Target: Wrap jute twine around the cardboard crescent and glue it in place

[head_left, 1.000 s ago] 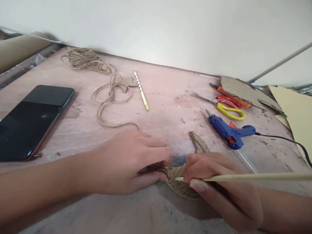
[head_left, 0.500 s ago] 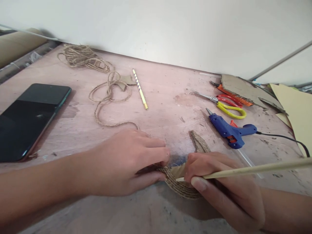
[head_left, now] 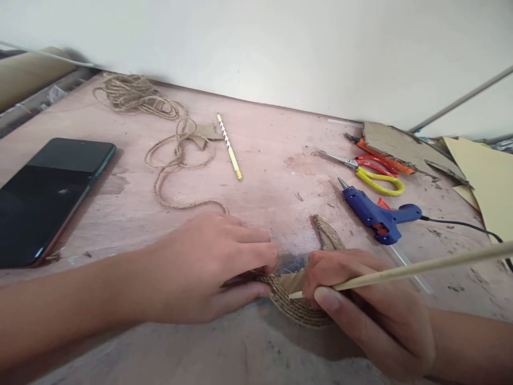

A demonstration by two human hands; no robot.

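A curved cardboard piece (head_left: pixel 292 282) carries rows of jute twine (head_left: pixel 298 313) along its outer edge. My left hand (head_left: pixel 216 267) pinches its left end between thumb and fingers; the fingertips partly hide that end. From under this hand a loose strand of twine (head_left: pixel 192 205) runs back over the table. My right hand (head_left: pixel 360 305) is closed round a thin wooden stick (head_left: pixel 401 269), held like a pen. The stick's pointed tip touches the twine rows at their inner side. Part of the curved piece is hidden behind the right hand, and its narrow tip shows beyond it.
A twine bundle (head_left: pixel 134 96), a cardboard scrap (head_left: pixel 208 131) and a pencil (head_left: pixel 230 147) lie further back. A phone (head_left: pixel 56 198) rests at left. At right are scissors (head_left: pixel 377 174), a blue glue gun (head_left: pixel 371 214) with a cord, and cardboard sheets (head_left: pixel 404 144).
The rear part of the stick has risen a little, with its tip still on the twine. Both hands stay almost where they were.
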